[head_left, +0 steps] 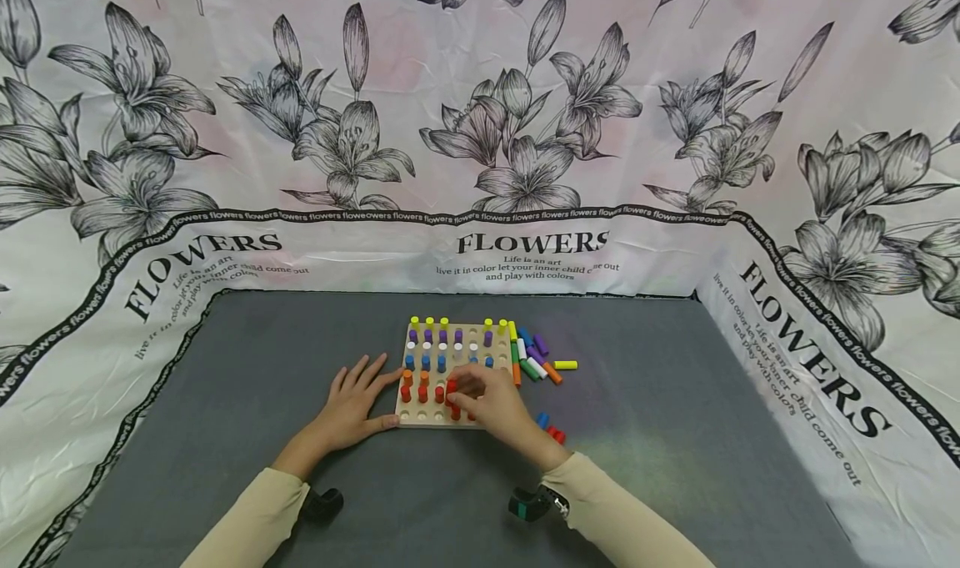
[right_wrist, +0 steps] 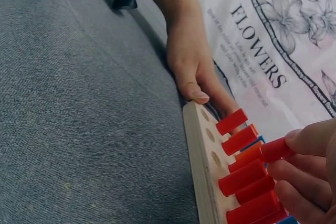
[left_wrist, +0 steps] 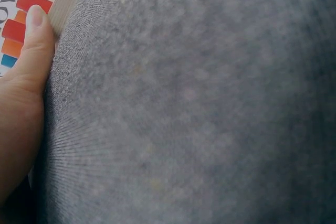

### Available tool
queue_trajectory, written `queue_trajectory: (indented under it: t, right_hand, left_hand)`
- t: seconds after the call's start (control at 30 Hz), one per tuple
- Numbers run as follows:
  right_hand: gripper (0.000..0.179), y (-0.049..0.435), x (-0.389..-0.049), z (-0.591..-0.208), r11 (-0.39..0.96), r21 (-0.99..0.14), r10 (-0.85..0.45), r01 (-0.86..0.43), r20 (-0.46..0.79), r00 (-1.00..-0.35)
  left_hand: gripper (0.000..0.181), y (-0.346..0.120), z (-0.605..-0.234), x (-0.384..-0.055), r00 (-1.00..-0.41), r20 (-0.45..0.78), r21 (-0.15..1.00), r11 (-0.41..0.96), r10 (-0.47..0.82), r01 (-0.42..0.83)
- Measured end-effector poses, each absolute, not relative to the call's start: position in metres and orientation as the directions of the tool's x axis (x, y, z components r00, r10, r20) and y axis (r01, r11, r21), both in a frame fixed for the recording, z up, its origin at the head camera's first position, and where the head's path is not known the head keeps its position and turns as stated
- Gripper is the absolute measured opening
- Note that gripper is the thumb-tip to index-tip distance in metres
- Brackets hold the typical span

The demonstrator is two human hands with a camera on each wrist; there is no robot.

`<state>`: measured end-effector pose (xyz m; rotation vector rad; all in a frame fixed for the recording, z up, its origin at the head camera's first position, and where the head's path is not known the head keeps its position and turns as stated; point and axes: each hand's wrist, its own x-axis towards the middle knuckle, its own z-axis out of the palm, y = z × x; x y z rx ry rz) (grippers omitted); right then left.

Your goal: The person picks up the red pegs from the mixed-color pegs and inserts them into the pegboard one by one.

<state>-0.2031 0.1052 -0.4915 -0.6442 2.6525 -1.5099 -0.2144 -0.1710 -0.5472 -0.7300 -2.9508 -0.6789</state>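
A wooden pegboard (head_left: 431,424) lies on the grey cloth, carrying rows of yellow, purple, white, blue, orange and red pegs. My left hand (head_left: 348,408) rests flat at its left side, fingers spread, with thumb and index fingertip at the board's edge. In the left wrist view that thumb (left_wrist: 37,40) lies beside the board's side. Over the red rows, my right hand (head_left: 498,401) pinches a red peg (right_wrist: 275,150) between thumb and fingers. The held peg is tilted above the other red pegs (right_wrist: 242,178) in the right wrist view. My right hand hides part of the board's right side.
Loose pegs in several colours (head_left: 534,355) lie piled against the board's right side, with a yellow peg (head_left: 566,365) farther right. Red pegs (head_left: 556,434) and a blue peg (head_left: 542,420) lie near my right wrist. A flower-printed cloth (head_left: 532,251) encloses the back and sides.
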Motion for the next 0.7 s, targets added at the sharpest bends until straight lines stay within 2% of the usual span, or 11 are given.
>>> queue_trajectory:
  t: [0.13, 0.43, 0.7]
  right_hand:
    - [0.025, 0.104, -0.202, -0.494, 0.457, -0.815, -0.38, -0.357, 0.184, -0.906]
    - [0.018, 0.097, -0.2, -0.5, 0.473, -0.739, -0.422, -0.479, 0.287, -0.86]
    - [0.023, 0.093, -0.197, -0.506, 0.514, -0.711, -0.414, -0.479, 0.283, -0.865]
  left_hand:
    - [0.078, -0.172, -0.549, -0.215, -0.89, 0.124, 0.404, 0.797, 0.439, 0.45]
    - [0.077, -0.171, -0.548, -0.216, -0.894, 0.119, 0.403, 0.801, 0.433, 0.442]
    - [0.077, -0.171, -0.549, -0.215, -0.895, 0.115, 0.407, 0.802, 0.43, 0.438]
